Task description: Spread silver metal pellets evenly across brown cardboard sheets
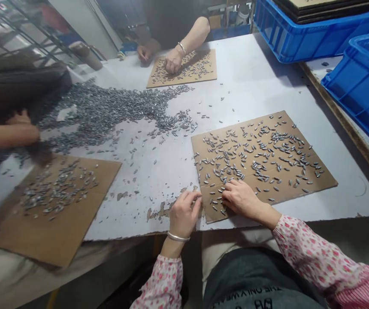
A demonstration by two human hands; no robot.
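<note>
Many small grey metal pieces (261, 177), slim and pointed, lie scattered over a brown cardboard sheet (287, 195) in front of me. My right hand (240, 198) rests on the sheet's near left part, fingers bent down among the pieces; its fingertips are partly hidden, so a held piece cannot be made out. Just off the sheet's left edge is my left hand (184, 212), with a silver bangle on the wrist. Its thumb and fingers are drawn together near the edge, and whatever they pinch is too small to tell.
A large heap of the same pieces (107, 107) covers the white table's (249, 94) left middle. Two co-workers handle pieces on cardboard sheets, one far (213, 64), one left (84, 206). Blue crates (300, 43) stand at the right beyond a wooden edge (348, 124).
</note>
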